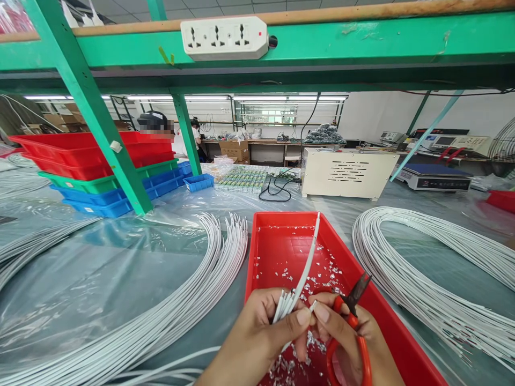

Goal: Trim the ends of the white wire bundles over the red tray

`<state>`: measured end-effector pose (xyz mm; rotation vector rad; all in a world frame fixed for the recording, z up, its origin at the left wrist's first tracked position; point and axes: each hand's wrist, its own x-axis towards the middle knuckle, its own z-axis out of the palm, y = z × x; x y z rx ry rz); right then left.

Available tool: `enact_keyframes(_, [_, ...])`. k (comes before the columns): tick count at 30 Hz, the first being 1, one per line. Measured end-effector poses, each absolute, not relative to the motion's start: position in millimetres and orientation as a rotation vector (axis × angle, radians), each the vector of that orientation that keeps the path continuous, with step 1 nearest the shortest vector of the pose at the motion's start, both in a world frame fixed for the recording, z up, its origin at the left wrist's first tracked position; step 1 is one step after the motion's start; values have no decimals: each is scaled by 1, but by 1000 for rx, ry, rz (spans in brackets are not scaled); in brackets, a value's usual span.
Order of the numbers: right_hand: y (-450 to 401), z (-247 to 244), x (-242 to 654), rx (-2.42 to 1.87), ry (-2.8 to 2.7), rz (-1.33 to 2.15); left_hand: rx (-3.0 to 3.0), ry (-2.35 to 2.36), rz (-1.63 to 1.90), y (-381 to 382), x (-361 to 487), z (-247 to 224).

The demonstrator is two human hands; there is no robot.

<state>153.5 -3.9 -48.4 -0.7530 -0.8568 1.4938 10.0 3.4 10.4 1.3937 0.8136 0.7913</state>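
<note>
My left hand (257,332) grips a small bunch of white cables (286,304) at their ends, over a red tray (398,343). One white cable (309,257) rises from the bunch toward the tray's far edge. My right hand (346,332) holds orange-handled scissors (354,321), blades pointing up and right, while its thumb and forefinger pinch a cable tip beside my left thumb. Small silvery scraps (322,268) litter the tray floor.
A curved bundle of white cables (193,300) lies left of the tray, another coil (422,279) on the right, all on plastic sheeting. Stacked red, green and blue bins (92,166), green frame posts (100,123), a beige box (346,171) and a power strip (225,36) stand behind.
</note>
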Motion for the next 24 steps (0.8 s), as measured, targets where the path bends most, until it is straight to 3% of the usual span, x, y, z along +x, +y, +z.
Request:
enact_keyframes(10, [2, -51, 152, -668, -852, 1545, 1369, 825, 771, 1, 12, 14])
enact_keyframes(24, [-7, -30, 155, -898, -842, 1348, 1308, 816, 846, 3, 10, 9])
